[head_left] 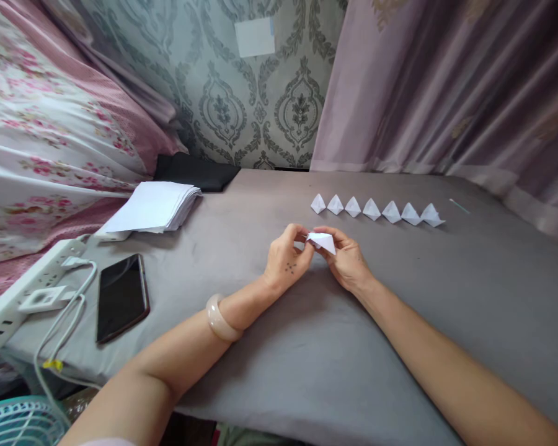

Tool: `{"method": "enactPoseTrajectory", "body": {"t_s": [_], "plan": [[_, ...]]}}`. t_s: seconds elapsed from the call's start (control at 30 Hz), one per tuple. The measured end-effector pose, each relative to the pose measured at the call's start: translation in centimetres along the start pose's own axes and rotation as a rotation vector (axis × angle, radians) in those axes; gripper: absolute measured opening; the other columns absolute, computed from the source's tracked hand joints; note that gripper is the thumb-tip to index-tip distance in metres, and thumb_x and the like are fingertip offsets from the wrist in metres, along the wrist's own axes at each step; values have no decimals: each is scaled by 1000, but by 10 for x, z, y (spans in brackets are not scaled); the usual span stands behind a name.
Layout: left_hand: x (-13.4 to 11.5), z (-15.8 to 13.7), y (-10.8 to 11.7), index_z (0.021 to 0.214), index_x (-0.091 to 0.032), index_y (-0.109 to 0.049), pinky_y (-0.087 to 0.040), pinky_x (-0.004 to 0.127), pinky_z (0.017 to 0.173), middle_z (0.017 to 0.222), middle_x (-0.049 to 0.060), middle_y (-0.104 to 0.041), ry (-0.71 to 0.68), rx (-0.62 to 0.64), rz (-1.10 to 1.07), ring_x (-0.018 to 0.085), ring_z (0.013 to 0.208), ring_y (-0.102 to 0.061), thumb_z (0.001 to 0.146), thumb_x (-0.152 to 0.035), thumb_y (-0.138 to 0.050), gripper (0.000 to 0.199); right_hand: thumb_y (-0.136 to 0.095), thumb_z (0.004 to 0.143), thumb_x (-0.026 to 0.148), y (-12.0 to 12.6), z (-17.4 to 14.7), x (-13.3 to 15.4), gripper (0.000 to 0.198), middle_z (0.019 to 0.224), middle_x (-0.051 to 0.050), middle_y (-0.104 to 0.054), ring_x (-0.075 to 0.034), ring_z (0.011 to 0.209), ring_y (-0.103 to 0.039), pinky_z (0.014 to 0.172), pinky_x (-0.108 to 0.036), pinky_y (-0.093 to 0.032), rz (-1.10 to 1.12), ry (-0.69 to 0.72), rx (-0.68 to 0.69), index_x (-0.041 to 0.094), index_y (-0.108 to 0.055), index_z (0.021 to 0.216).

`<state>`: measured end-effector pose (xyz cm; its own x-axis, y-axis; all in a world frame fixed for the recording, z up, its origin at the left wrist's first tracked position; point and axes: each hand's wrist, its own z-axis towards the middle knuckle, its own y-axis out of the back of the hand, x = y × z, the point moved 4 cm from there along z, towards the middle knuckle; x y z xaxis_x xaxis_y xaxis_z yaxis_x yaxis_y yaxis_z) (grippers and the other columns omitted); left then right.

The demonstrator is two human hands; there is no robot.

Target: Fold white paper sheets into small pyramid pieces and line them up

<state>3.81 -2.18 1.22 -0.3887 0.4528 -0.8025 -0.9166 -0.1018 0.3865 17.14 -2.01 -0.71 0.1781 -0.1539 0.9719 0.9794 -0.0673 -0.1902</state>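
Note:
Between my two hands, just above the grey cloth surface, is a folded white paper piece (323,241) with a pointed end to the right. My left hand (288,257) pinches its left side with thumb and fingers. On its right side, the fingers of my right hand (346,257) are closed round the edge, partly hidden by the paper. Beyond my hands stands a row of several small folded paper boats (371,209), spaced closely from left to right. A pale bangle (219,319) circles my left wrist.
At the left lie a stack of white paper (151,204), a dark phone (122,298) and a white power strip (32,282) with cables. Behind the stack is a black folder-like item (195,172). A thin cotton swab-like stick (459,205) lies far right. A fan (21,424) stands lower left.

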Motion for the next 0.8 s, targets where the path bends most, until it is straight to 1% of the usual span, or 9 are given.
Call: {"method": "enactPoseTrajectory", "body": {"t_s": [0.13,0.23,0.33,0.43,0.5,0.57,0.63,0.7,0.8], "plan": [[-2,-2,2,98,-21,-52,-56,26,78,107,6,-67,-184,-51,41,14,95,-66,84,-13,-52,16,-77,63,39,2,1,4,29,94,-3,-74,-20,89,-67,86,-37,-53,24,35,-10,25,-69,87],[-3,-3,3,104,-20,-50,-55,28,84,109,7,-64,-306,-75,106,15,100,-63,84,-10,-50,22,-75,66,33,4,1,4,23,92,-2,-74,-19,87,-67,83,-34,-53,29,63,-21,25,-70,87],[-6,-4,6,112,-19,-48,-53,31,89,112,10,-61,-408,-89,159,18,107,-60,84,-9,-49,30,-73,68,30,4,0,4,20,93,-2,-74,-18,87,-67,82,-32,-53,-4,92,-31,25,-71,88],[-12,-5,6,116,-18,-50,-49,35,96,117,12,-60,-475,-37,184,20,113,-57,84,-7,-46,34,-71,70,31,5,-1,6,18,94,-2,-75,-19,89,-67,84,-33,-53,-66,122,-40,24,-72,87],[-16,-5,6,114,-18,-53,-48,34,98,117,12,-61,-478,16,176,20,112,-58,84,-8,-46,33,-71,70,32,5,-1,9,18,91,-2,-75,-18,86,-67,82,-33,-53,-108,135,-49,23,-71,86],[-15,-4,5,109,-18,-58,-49,31,94,112,11,-64,-429,49,132,18,105,-61,85,-10,-47,28,-71,69,34,5,-2,10,21,85,-3,-74,-17,77,-66,74,-32,-54,-168,132,-43,21,-70,86],[-9,-1,3,103,-17,-62,-52,29,86,101,10,-68,-302,58,45,16,93,-65,85,-12,-48,23,-69,71,37,5,-3,9,25,80,-3,-72,-16,68,-64,65,-30,-53,-236,119,-47,19,-69,89],[2,4,-1,98,-15,-64,-54,27,75,89,8,-70,-96,86,-92,14,78,-66,85,-14,-50,20,-67,74,40,6,-3,8,29,79,-5,-71,-16,65,-63,59,-28,-51,-305,114,-74,18,-68,92],[19,7,-10,102,-13,-62,-55,24,60,72,3,-69,224,177,-345,12,60,-65,83,-19,-55,21,-64,77,43,9,-4,5,30,80,-7,-72,-17,68,-65,60,-28,-51,-423,126,-108,17,-68,92]]}}
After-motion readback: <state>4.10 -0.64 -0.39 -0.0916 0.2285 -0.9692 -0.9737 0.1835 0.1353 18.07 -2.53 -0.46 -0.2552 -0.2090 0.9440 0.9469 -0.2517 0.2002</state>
